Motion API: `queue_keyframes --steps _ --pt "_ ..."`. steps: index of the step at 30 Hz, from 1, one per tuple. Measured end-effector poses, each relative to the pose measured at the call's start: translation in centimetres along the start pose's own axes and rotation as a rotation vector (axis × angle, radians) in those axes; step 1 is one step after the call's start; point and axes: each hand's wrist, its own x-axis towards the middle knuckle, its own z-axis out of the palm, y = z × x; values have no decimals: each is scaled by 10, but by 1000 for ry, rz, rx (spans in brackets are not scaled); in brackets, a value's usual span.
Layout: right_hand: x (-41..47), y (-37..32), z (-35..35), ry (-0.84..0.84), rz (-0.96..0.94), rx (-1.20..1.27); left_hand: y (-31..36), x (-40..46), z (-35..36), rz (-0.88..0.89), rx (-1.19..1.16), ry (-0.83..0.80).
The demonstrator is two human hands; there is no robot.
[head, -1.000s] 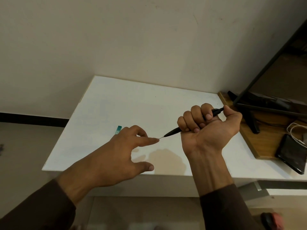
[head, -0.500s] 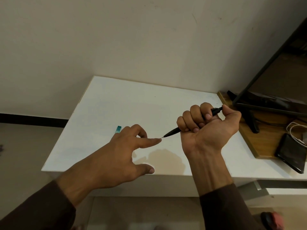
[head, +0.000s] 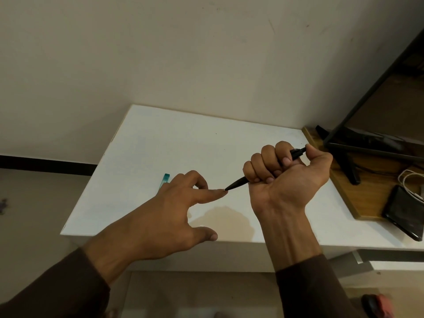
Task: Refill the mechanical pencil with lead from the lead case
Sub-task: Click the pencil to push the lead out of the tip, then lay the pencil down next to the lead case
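Head view, right hand: the right hand (head: 284, 177) was curled in a full fist round the mechanical pencil (head: 238, 182), thumb set over its rear end, tip pointing left and slightly down.
Head view, left hand: the left hand (head: 174, 210) was spread and held nothing; its forefinger (head: 211, 194) was stretched out, its end touching the pencil tip.
Step in hand (judged): pressing the exposed lead back into the tip while the thumb holds the button down. No lead could be made out at the tip.
Method advised: push straight along the pencil's axis, gently; any sideways load would likely snap the lead. Release the button only once the lead is seated.
Lead case: the teal lead case (head: 165, 179) lay on the white surface (head: 160, 138), just behind the left hand's knuckles and partly hidden by them, well apart from the right hand.
Case state: whether it was shut could not be told.
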Motion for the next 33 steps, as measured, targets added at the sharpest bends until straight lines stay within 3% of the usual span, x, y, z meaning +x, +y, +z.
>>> queue_keyframes --steps 15,24,33 --pt "1 8 0 -14 29 -43 -1 1 -2 -13 -16 39" --pt "8 18 -4 142 13 -418 -17 2 -4 -15 -36 122" --pt "12 16 -22 223 76 -783 -45 7 -12 -303 -34 398"
